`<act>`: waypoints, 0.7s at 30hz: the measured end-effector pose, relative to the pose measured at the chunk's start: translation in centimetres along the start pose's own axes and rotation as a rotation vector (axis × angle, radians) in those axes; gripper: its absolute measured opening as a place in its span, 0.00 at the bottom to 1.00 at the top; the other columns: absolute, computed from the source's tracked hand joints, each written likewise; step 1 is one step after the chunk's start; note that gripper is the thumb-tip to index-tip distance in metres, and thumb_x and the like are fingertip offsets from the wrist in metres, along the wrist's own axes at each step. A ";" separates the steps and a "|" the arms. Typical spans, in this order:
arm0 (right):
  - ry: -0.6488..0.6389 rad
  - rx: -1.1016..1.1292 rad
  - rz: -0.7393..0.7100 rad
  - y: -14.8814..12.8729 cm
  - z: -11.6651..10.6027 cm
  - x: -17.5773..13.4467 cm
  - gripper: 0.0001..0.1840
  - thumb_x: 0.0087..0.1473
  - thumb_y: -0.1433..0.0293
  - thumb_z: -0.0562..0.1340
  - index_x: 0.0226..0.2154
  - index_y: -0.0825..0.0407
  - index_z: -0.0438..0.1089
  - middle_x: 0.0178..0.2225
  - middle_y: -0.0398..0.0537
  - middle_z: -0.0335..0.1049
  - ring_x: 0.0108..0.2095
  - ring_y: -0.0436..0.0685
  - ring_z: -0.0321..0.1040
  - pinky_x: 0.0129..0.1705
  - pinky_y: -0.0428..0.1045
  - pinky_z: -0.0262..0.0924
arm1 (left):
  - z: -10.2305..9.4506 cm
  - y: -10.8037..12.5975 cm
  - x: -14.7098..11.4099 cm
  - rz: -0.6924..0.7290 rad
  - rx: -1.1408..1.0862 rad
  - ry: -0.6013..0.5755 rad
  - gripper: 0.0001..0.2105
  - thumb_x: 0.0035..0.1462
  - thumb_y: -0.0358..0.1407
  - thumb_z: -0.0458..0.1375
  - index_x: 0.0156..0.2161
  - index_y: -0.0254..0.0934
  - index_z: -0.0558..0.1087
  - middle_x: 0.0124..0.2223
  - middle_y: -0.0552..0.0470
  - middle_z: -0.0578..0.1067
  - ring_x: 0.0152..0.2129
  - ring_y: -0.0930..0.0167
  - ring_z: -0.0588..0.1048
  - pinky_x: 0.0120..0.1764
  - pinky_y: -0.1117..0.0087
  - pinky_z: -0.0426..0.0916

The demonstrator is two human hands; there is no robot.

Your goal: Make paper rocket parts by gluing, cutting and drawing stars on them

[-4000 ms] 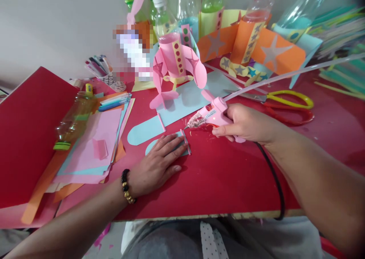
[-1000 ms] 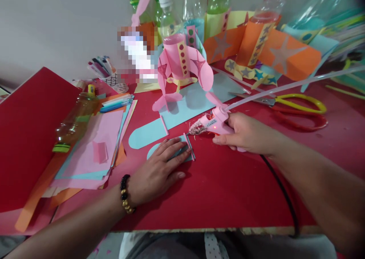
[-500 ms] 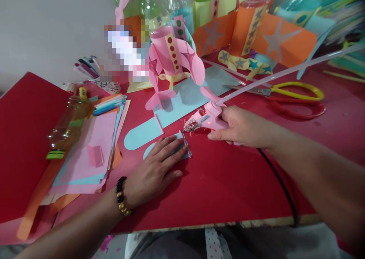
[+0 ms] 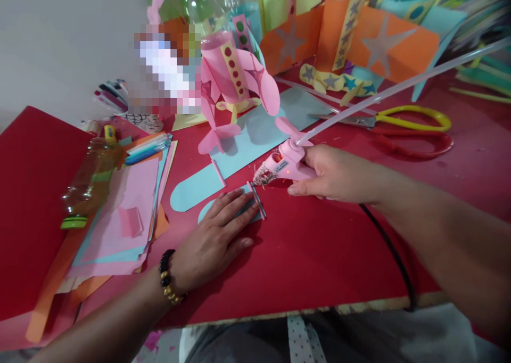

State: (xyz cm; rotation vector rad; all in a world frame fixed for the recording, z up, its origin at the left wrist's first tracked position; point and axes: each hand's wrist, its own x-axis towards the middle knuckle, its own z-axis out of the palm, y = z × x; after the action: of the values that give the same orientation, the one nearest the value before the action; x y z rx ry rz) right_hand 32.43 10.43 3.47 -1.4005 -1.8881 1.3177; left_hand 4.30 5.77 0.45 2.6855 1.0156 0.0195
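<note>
My left hand (image 4: 221, 240) lies flat, fingers stretched out, over a small light-blue paper piece (image 4: 206, 212) with a rounded end. A thin pink-and-dark strip (image 4: 256, 200) runs along the edge of that piece by my fingertips. My right hand (image 4: 331, 176) is wrapped round a pink hot glue gun (image 4: 285, 163), its nozzle at the upper end of the strip. A long clear glue stick (image 4: 383, 97) sticks out of the gun's back. Just beyond, a longer blue paper strip (image 4: 191, 189) carries a thin pink strip (image 4: 219, 172).
Scissors with yellow and red handles (image 4: 415, 119) lie at the right. Decorated bottles, a pink one (image 4: 225, 70) and an orange one (image 4: 337, 33) among them, stand behind. Stacked coloured paper (image 4: 120, 203) and a plastic bottle (image 4: 85, 182) are at the left. A black cord (image 4: 393, 256) trails from the gun.
The view has shifted slightly. Both hands keep nearly the same pose, with the glue gun's nozzle still at the upper end of the strip.
</note>
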 end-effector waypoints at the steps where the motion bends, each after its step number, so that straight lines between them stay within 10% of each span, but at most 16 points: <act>1: -0.016 -0.035 -0.044 0.1 0.0 0.0 0.17 0.47 0.68 0.67 0.42 0.55 0.72 0.49 0.52 0.70 0.49 0.63 0.67 0.52 0.51 0.58 | 0.0 0.0 0.0 0.001 0.001 -0.002 0.27 0.65 0.38 0.51 0.67 0.43 0.53 0.68 0.49 0.53 0.65 0.57 0.49 0.64 0.49 0.53; 21: -0.028 -0.130 -0.054 0.6 0.2 0.0 0.19 0.49 0.66 0.66 0.46 0.51 0.71 0.44 0.44 0.74 0.44 0.61 0.70 0.44 0.51 0.63 | 0.0 0.0 0.1 0.016 0.011 0.002 0.26 0.65 0.38 0.51 0.67 0.41 0.54 0.68 0.46 0.54 0.65 0.57 0.50 0.63 0.48 0.54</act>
State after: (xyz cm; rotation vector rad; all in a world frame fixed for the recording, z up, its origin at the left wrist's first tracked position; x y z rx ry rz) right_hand 32.56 10.40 2.85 -1.3895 -2.0481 1.2146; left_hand 4.35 5.79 0.46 2.7040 0.9984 0.0191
